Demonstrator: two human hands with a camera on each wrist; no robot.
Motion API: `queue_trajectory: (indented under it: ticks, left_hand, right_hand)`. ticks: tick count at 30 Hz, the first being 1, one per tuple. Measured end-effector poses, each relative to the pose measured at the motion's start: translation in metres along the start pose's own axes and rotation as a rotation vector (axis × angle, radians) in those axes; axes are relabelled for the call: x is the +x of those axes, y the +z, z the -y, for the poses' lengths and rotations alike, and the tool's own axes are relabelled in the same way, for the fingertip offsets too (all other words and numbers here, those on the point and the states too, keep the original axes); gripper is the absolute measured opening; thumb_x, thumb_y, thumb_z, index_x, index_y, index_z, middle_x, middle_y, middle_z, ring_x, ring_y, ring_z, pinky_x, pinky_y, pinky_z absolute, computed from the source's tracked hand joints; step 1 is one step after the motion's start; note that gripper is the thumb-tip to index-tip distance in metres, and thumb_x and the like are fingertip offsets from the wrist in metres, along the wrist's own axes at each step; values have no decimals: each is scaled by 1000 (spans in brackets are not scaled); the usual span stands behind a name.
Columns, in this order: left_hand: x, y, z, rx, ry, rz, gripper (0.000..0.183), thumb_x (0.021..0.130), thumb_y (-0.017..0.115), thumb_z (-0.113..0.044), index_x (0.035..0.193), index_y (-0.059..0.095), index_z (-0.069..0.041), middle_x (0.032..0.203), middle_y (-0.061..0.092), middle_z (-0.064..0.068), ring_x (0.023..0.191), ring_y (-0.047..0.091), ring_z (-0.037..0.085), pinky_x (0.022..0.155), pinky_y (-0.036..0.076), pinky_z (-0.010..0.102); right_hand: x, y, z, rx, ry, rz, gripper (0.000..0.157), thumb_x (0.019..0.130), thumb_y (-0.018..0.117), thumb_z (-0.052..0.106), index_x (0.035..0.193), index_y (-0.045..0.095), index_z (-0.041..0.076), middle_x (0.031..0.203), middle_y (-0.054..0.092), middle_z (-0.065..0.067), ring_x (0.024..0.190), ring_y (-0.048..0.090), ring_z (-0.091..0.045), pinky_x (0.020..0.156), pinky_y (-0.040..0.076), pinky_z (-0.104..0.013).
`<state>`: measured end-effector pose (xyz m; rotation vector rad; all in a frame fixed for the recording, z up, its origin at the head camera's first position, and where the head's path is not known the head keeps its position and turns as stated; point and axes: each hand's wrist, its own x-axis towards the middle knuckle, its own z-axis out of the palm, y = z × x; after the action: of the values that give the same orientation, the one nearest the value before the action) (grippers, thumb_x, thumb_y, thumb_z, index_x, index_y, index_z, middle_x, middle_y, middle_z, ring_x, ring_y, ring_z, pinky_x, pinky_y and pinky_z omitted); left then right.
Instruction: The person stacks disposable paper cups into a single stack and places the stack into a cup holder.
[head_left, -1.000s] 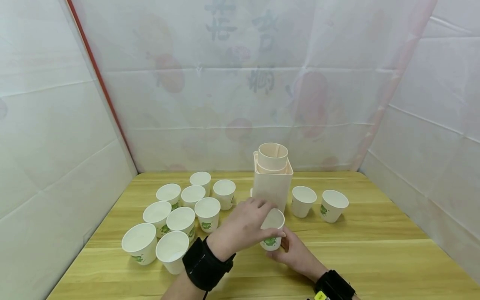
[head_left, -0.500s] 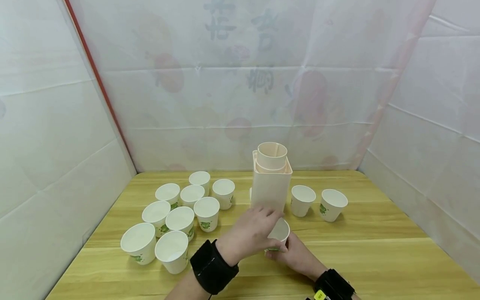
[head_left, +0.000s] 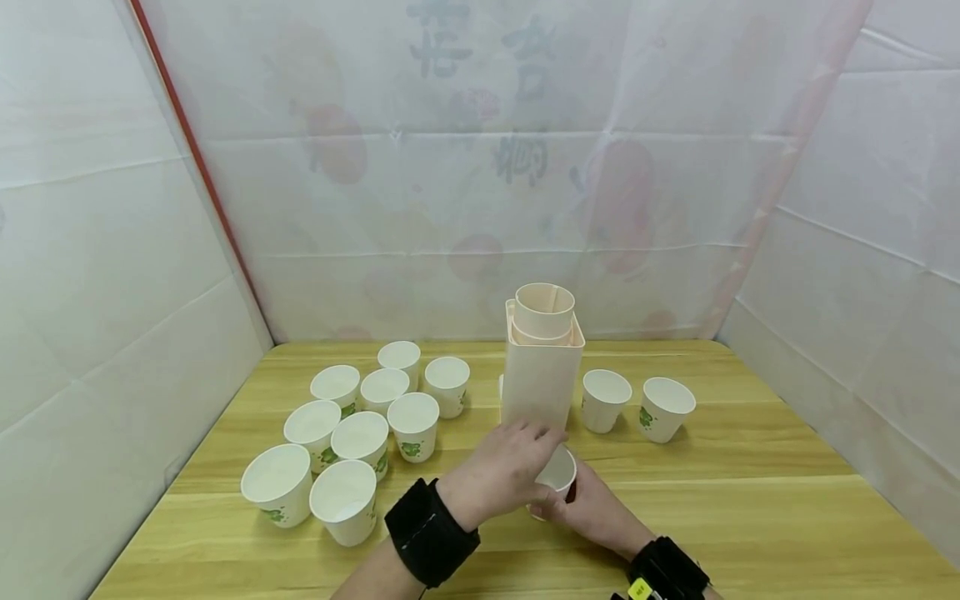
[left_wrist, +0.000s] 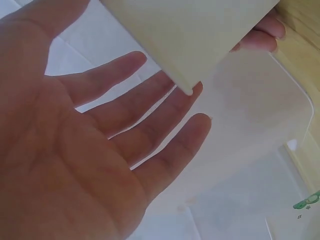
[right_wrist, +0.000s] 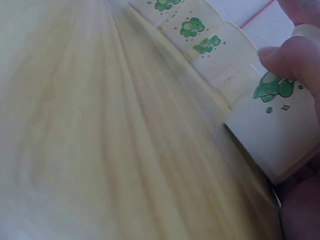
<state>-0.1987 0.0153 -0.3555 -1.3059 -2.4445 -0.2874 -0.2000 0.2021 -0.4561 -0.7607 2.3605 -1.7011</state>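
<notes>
A white paper cup (head_left: 558,470) with green cartoon prints (right_wrist: 272,87) is held between both hands in front of the cream cup dispenser. My left hand (head_left: 504,468) reaches over it from the left, fingers past the far rim and thumb on the near side. In the left wrist view, its spread fingertips (left_wrist: 192,90) meet the rim. From the right, my right hand (head_left: 603,512) grips the cup low down, with fingertips (left_wrist: 265,37) showing on its far side in the left wrist view. The base is mostly hidden by the hands.
Behind the hands stands a tall cream square dispenser (head_left: 542,379) with a round tube (head_left: 544,312) in its top. Several upright paper cups (head_left: 362,442) are grouped at the left. Two more, an inner cup (head_left: 603,402) and an outer cup (head_left: 666,410), stand right of the dispenser.
The cup and my left hand have come down and slightly nearer. The left thumb now covers more of the cup's front. My right hand stays almost in place.
</notes>
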Motion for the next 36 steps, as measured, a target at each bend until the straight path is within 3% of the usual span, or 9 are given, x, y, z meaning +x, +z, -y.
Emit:
queue_trajectory:
  ticks: [7,12,15,19,21,26,31,36]
  left_hand:
    - [-1,-13,9,-122,-60,-10,61,80,62,-54,119,48,-10,110,53,4,97,49,15,82,45,28]
    - [-8,-30,25,-146,-205,12,62,85,56,-53,128,43,-11,118,54,10,104,50,24,85,46,38]
    - [-14,-40,36,-122,-283,-16,60,86,57,-50,129,43,-10,119,55,12,106,50,26,86,45,41]
    - [-26,-52,50,-9,-366,-70,57,85,62,-44,125,48,-7,115,57,13,104,51,28,84,46,42]
    - [-32,-56,55,36,-425,-64,58,83,65,-44,124,49,-6,115,57,14,104,50,30,84,46,44]
    - [-42,-61,60,69,-559,13,65,79,69,-45,123,49,-3,117,53,17,109,45,37,86,43,50]
    - [-46,-61,62,82,-620,77,60,75,73,-44,113,53,-1,111,53,18,103,45,39,83,42,51]
    - [-50,-60,64,108,-675,157,62,73,75,-41,115,51,-1,110,50,20,103,42,41,84,39,51]
  right_hand:
    - [0,0,3,-17,32,1,63,76,74,20,128,39,19,120,52,-8,105,52,-23,87,44,-36]
    - [1,0,-1,-26,54,-25,65,74,77,23,127,41,21,120,52,-6,108,49,-21,92,40,-41]
    - [2,1,-1,-36,70,-45,66,72,79,24,127,42,22,119,53,-4,108,49,-20,93,38,-45]
    - [2,2,1,-45,85,-61,68,70,80,26,126,42,22,119,54,-2,108,50,-18,94,37,-47]
    - [2,2,2,-37,90,-60,69,70,80,26,126,41,20,119,53,-3,108,49,-19,94,37,-47]
    - [1,2,4,-21,95,-54,69,70,80,24,127,40,19,119,53,-4,109,49,-20,94,38,-45]
    - [0,2,4,-17,99,-47,68,71,79,23,127,41,18,119,53,-5,110,49,-21,94,37,-45]
    - [0,3,4,-21,106,-47,68,71,79,24,126,41,18,119,54,-5,109,49,-21,94,37,-45]
